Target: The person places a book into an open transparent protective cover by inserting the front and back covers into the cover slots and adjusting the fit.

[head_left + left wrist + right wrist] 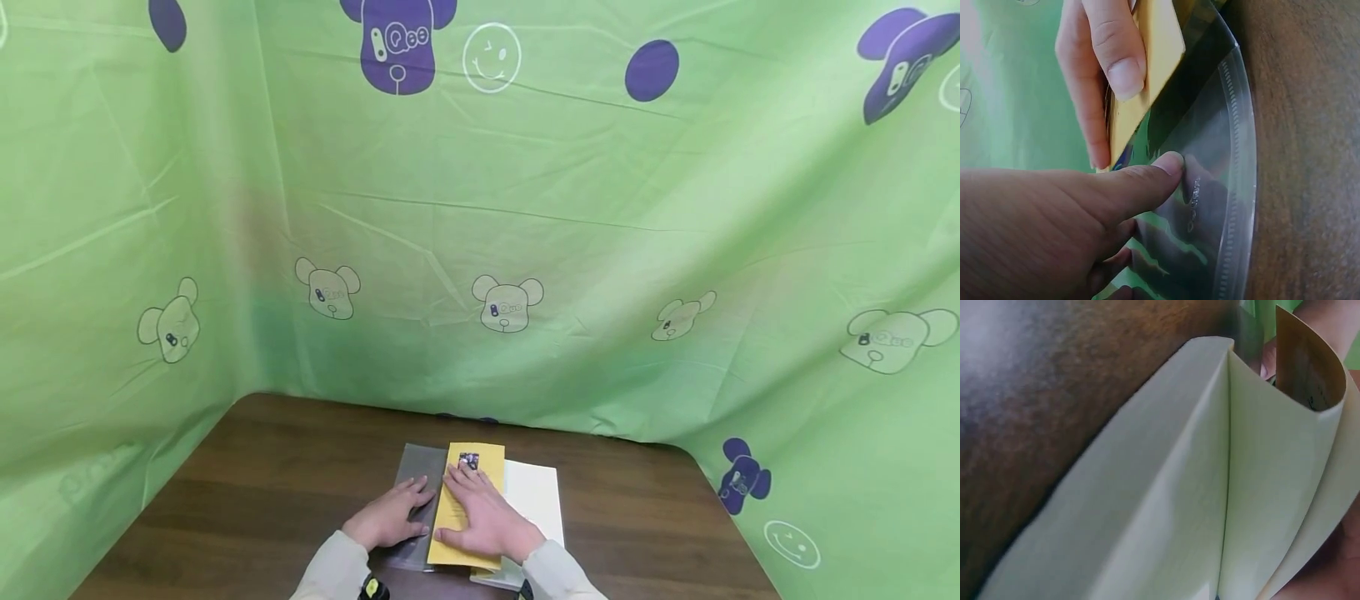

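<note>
Fingers of the right hand (483, 518) laid out straight and close together, flat on a yellow leaflet (467, 508); thumb tucked at the leaflet's left edge. Fingers of the left hand (392, 518) likewise straight, palm down on a clear plastic sleeve (417, 492), thumb tip (1169, 164) pressing the film in the left wrist view. Yellow leaflet lying lengthwise, pointing to 12 o'clock, overlapping the sleeve's right edge (small dark picture near its far end). At 3 o'clock of the leaflet, pale cream folded sheets (534, 500), partly under the right hand; seen from the right wrist, bowed up with the pages (1210, 487) parted. All on a dark wooden table (262, 483), near its front edge. At 12, 9 and 3 o'clock, a green cloth backdrop (585, 217) printed with bear heads.
</note>
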Motion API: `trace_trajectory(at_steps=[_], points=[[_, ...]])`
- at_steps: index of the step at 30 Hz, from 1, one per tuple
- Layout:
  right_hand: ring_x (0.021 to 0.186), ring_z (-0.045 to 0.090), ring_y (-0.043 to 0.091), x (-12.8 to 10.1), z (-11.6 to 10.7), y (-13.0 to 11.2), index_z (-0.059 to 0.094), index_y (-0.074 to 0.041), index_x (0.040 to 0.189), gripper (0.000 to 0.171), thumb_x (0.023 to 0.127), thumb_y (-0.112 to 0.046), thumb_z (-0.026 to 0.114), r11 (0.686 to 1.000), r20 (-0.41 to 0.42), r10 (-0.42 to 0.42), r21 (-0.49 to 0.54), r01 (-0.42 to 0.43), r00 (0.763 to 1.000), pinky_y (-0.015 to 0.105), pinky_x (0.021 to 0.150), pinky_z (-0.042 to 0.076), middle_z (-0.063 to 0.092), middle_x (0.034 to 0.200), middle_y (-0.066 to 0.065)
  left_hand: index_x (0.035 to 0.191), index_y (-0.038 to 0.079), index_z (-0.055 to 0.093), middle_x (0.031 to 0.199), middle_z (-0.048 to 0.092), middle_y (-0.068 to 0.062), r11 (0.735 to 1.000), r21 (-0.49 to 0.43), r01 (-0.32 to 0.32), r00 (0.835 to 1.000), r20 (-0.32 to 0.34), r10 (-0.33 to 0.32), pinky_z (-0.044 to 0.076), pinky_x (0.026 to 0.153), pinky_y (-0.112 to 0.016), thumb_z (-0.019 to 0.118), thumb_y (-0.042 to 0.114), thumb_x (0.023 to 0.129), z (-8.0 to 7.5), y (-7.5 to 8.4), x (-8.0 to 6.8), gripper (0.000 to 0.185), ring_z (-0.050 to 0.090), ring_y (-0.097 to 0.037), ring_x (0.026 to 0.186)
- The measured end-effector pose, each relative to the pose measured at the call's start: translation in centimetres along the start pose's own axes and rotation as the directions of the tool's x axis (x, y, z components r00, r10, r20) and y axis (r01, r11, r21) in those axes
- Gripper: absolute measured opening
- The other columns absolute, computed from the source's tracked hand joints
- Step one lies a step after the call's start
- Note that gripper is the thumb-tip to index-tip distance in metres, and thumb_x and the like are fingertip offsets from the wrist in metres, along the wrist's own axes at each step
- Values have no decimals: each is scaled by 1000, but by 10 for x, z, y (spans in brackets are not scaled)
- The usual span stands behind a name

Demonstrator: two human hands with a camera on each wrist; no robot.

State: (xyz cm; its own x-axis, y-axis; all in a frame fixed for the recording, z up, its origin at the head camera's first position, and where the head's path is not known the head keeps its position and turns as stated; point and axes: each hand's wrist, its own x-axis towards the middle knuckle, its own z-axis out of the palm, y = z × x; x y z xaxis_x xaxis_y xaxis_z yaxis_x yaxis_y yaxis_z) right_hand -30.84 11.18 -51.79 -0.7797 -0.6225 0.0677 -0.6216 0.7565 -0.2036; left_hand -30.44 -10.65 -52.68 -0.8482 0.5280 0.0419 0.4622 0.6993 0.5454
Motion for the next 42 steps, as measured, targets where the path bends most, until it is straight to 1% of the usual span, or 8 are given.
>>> trace_trajectory(at_steps=[3,6,10,14,20,28,36,42], points=[[152,31,33,-1,1,0,46,-5,152,85,92,-64,53,1000,19,10,-25,-9,1000,53,124,23,39,162,12,137,-3,60,151,47,-28,1000,-2,11,1000,6,-11,36,112,-64,77,17,88,1,0,1,55,41,-51,141],[152,32,31,-2,2,1,46,-7,153,84,92,-65,52,999,42,19,-51,-16,999,51,124,24,39,162,10,138,-3,60,152,47,-27,1000,-10,23,1000,16,-23,36,112,-65,77,17,89,2,0,0,56,40,-51,141],[152,32,28,-4,2,3,43,-5,154,83,93,-62,51,998,50,24,-67,-21,998,48,124,25,38,162,11,139,-3,59,153,46,-27,999,-20,33,999,22,-32,36,112,-65,77,17,89,2,0,-1,56,38,-51,142],[152,33,28,-5,2,6,41,-1,153,85,92,-58,54,999,44,15,-48,-12,999,48,124,26,37,162,15,138,-3,59,153,46,-27,1000,-8,28,999,17,-28,36,113,-63,77,17,89,3,0,-1,56,39,-51,142],[151,33,31,-7,3,12,42,2,152,89,90,-59,60,1000,43,3,-12,-2,999,49,123,28,36,162,17,138,-3,60,152,46,-26,999,-6,32,999,20,-32,36,112,-63,77,18,88,2,2,-2,57,40,-51,141],[152,32,30,-7,5,16,47,-2,150,87,89,-63,58,998,18,7,-55,-6,1000,51,124,26,42,160,12,139,-3,59,154,45,-25,999,-6,38,999,27,-38,37,112,-63,77,18,89,1,3,-1,57,39,-49,143],[153,30,28,-6,3,18,46,-4,152,87,90,-64,58,999,66,17,-44,-14,998,49,124,26,40,162,8,138,-4,60,153,46,-27,999,-15,31,999,17,-31,36,112,-64,77,17,89,-2,5,-2,56,39,-50,142],[152,31,29,-4,3,19,45,-3,152,87,90,-63,60,1000,95,8,-21,-6,995,50,124,26,40,161,9,138,-2,60,152,46,-26,999,1,36,999,19,-36,36,113,-63,78,18,88,0,2,-2,56,40,-50,141]])
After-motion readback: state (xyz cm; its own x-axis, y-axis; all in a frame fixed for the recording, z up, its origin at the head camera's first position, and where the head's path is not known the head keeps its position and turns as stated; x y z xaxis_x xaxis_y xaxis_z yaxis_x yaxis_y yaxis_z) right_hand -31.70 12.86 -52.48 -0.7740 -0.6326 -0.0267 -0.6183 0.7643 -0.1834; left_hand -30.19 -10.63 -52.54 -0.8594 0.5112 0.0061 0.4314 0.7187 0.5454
